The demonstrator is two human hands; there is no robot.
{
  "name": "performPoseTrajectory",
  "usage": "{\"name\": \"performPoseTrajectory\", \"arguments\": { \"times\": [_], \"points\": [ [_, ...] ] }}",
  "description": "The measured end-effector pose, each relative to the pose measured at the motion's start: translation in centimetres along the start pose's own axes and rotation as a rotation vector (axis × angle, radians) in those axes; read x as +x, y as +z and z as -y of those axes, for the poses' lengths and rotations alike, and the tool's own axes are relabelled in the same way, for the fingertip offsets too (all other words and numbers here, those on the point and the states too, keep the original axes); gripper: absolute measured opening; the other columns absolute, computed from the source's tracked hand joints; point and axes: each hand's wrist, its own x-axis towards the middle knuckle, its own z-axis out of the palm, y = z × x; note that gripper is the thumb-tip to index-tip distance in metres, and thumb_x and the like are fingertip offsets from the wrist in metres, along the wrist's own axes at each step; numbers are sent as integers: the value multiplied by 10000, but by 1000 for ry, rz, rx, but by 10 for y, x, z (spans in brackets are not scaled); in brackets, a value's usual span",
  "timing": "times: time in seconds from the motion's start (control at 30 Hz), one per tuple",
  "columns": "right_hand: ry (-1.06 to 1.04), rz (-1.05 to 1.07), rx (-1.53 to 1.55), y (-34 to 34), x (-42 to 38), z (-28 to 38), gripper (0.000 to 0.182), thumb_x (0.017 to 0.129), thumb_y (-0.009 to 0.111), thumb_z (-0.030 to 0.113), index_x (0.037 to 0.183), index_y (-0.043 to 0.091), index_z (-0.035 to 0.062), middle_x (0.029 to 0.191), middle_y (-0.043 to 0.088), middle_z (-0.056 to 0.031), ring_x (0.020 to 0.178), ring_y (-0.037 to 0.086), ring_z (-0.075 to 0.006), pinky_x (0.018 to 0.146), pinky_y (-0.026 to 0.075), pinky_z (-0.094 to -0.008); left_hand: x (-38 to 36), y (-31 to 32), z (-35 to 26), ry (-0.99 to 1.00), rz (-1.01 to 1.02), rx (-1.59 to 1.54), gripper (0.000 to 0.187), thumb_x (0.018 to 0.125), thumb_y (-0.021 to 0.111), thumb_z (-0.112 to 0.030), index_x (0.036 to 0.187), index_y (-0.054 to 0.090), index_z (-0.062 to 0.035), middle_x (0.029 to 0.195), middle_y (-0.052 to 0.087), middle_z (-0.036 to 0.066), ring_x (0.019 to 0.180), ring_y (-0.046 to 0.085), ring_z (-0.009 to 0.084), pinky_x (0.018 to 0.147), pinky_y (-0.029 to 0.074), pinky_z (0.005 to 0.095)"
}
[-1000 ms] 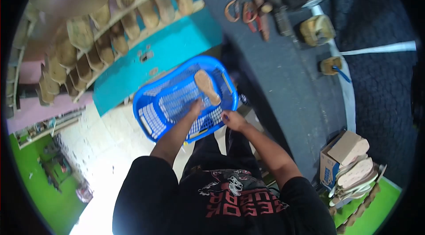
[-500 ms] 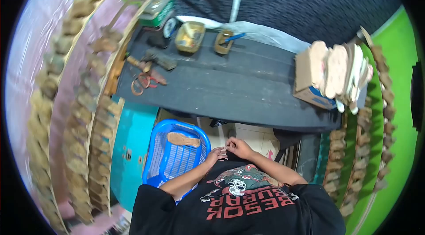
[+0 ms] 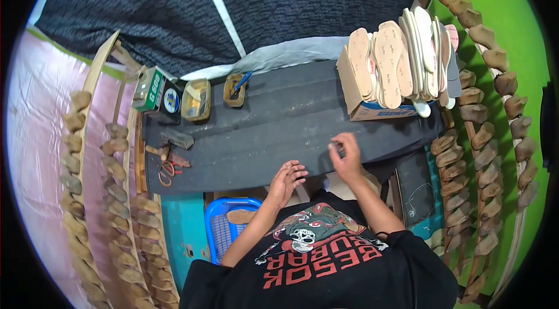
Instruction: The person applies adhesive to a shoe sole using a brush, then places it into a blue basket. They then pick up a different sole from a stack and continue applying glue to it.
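The left hand (image 3: 286,179) hangs over the near edge of the dark bench (image 3: 279,128), its fingers spread wide and holding nothing. The right hand (image 3: 346,157) is raised just above the bench edge, fingers curled narrow; whether they pinch anything small I cannot tell.

Below the left forearm, on the floor beside the turquoise cabinet (image 3: 177,233), stands a blue basket (image 3: 218,233) with one tan insole (image 3: 240,216) lying in it. At the far right of the bench an open cardboard box (image 3: 367,110) holds a packed row of insoles (image 3: 402,58) standing on edge. At the back left sit two small tins: one (image 3: 196,100) with something dark inside, the other (image 3: 234,90) holding a blue-handled brush. A green tin (image 3: 154,90) stands beside them, and scissors (image 3: 167,170) lie at the left end.
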Motion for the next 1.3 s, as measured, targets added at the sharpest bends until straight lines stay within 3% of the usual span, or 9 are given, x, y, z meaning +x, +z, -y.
{"name": "performPoseTrajectory", "arguments": {
  "times": [0.2,0.37,0.5,0.63,0.77,1.03,1.1,1.23,1.3],
  "points": [
    [-186,-439,-387,-76,72,-30,472,792,800,14,1192,550,17,1182,485,-186,1113,498,-353,963,422,-455,54,73,-36,-27,142,139,428,1062,501,-304,1418,469,-69,1293,619,106,1187,630,245,1010,505,384],
    [-128,-414,-452,-100,100,-42,640,750,811,-30,1317,519,32,1308,396,-182,1201,470,-363,1055,407,-447,103,132,-53,-16,294,209,536,1075,489,-314,1522,403,-30,1389,585,117,1228,606,216,1030,489,357],
    [-120,-419,-403,-110,105,-54,526,759,800,-46,1243,605,19,1248,457,-170,1140,527,-338,948,484,-412,139,176,-54,68,366,354,607,1062,509,-299,1586,348,-38,1503,528,108,1296,542,191,1065,446,349],
    [-105,-389,-317,-119,106,-58,482,734,821,-44,1176,644,29,1199,509,-153,1086,561,-323,940,486,-418,171,217,-55,106,386,480,654,1051,527,-301,1614,314,-48,1579,469,82,1323,507,173,1089,411,340],
    [-173,-382,-343,-124,102,-61,452,712,840,-47,1123,677,49,1219,526,-150,1037,569,-296,819,492,-379,190,243,-57,112,458,500,662,1060,524,-288,1628,282,-49,1553,494,71,1314,511,160,1071,418,315],
    [-225,-337,-241,-91,91,-37,428,713,865,-25,1075,652,61,1188,480,-154,984,559,-275,791,479,-360,192,231,-53,100,336,288,650,1020,597,-92,1595,304,-12,1427,588,82,1249,576,141,1003,489,306],
    [-192,-256,-189,-80,90,-32,452,724,861,-5,1105,627,63,1195,475,-164,1032,552,-292,831,483,-365,190,225,-56,142,279,205,660,972,637,-2,1551,322,1,1406,590,117,1283,578,178,1048,499,353],
    [-187,-51,-39,-64,89,-30,479,800,795,1,1211,551,29,1282,465,-196,1106,544,-285,900,487,-360,178,200,-63,298,242,178,719,948,648,36,1554,263,-3,1398,561,154,1259,593,194,1073,483,347],
    [-64,-25,212,-50,90,-28,496,850,729,-11,1285,491,4,1355,450,-212,1121,548,-264,924,488,-362,169,180,-68,272,235,237,721,947,649,38,1558,268,-10,1387,562,151,1272,583,194,1079,479,353]
  ]
}}
